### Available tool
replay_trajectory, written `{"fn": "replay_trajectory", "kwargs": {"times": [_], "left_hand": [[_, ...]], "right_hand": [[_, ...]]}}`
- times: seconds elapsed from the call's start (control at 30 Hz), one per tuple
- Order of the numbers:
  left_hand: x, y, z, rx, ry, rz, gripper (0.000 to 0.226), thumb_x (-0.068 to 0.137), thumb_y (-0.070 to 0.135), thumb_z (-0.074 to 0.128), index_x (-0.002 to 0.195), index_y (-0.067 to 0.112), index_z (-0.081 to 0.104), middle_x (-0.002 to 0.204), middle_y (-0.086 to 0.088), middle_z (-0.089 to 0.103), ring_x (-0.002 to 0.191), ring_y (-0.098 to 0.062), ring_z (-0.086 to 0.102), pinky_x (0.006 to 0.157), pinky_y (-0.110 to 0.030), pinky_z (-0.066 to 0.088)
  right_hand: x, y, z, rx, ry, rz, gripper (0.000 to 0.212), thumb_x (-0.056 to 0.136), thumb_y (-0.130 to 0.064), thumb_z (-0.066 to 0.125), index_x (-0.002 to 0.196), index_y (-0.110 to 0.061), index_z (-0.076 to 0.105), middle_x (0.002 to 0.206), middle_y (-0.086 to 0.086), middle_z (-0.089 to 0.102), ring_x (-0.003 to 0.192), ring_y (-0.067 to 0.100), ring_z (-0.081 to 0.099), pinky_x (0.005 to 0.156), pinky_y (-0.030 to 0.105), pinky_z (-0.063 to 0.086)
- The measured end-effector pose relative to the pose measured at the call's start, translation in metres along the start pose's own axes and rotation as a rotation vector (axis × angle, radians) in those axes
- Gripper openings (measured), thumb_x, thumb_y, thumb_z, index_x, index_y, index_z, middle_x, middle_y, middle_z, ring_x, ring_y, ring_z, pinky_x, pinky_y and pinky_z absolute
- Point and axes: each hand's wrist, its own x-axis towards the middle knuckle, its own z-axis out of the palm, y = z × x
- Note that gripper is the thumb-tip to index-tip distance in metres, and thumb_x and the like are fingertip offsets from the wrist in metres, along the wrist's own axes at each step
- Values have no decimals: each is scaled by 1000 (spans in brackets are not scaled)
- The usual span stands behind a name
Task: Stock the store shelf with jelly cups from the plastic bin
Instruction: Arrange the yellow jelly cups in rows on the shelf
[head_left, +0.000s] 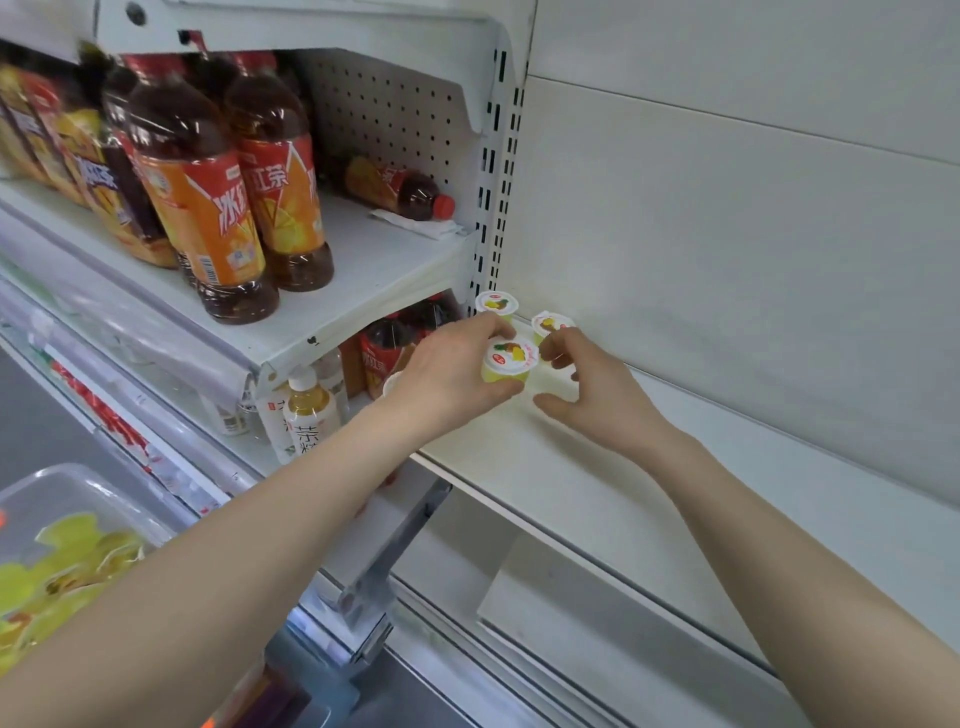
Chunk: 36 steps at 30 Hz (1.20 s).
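Jelly cups (497, 302) in back left corner of shelf (597, 493), tea bottles (208, 208) on upper shelf (384, 260) leftward, plastic bin (78, 480) below left

front tea bottle (208, 208) label reads 冰红; pale bottle (309, 415) reads 茶.

jelly cups (510, 357) with lids showing: 3 | hands (457, 371): 2 | plastic bin (78, 472): 1 | bottle (400, 189) lying down: 1

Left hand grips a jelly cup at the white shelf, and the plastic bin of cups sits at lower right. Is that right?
No. In the head view the plastic bin sits at lower left, not lower right. The left hand does grip a jelly cup at the white shelf.
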Motion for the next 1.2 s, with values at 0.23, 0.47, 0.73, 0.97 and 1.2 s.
{"fn": "replay_trajectory", "kwargs": {"times": [0.23, 0.47, 0.73, 0.97, 1.2], "left_hand": [[11, 15, 12, -21, -61, 45, 42, 77, 40, 73, 113, 29, 56, 97, 17, 55, 93, -6, 51, 71, -22, 30], [10, -9, 1, 109, -85, 175, 52, 90, 52, 56, 134, 24, 54, 136, 4, 55, 128, -19, 43, 105, -29, 31], [14, -44, -2, 292, -161, 47, 47, 95, 47, 51, 139, 30, 50, 141, 1, 47, 129, -22, 43, 104, -34, 35], [17, -44, 3, 234, -121, 22, 42, 93, 46, 54, 131, 28, 55, 138, 4, 48, 125, -19, 49, 100, -34, 38], [20, -45, 5, 215, -101, 20, 40, 91, 42, 60, 127, 26, 57, 136, 2, 50, 123, -19, 51, 100, -34, 38]], "right_hand": [[-16, -13, 11, 215, 111, 80, 48, 79, -37, 75, 120, -29, 52, 103, -18, 63, 87, 1, 56, 72, 19, 46], [-24, -3, 21, 268, 163, 190, 40, 78, -27, 75, 109, -32, 50, 92, -15, 62, 76, 6, 55, 68, 21, 45], [-12, 2, 31, 65, 157, 165, 42, 80, -26, 67, 114, -34, 44, 103, -8, 57, 80, 13, 57, 80, 36, 50], [2, -1, 41, 26, 188, 148, 37, 82, -26, 68, 109, -25, 43, 110, -6, 52, 85, 17, 55, 79, 36, 46], [7, 3, 44, -97, 214, 83, 44, 80, -37, 71, 114, -20, 47, 113, -3, 50, 92, 21, 57, 71, 33, 45]]}}
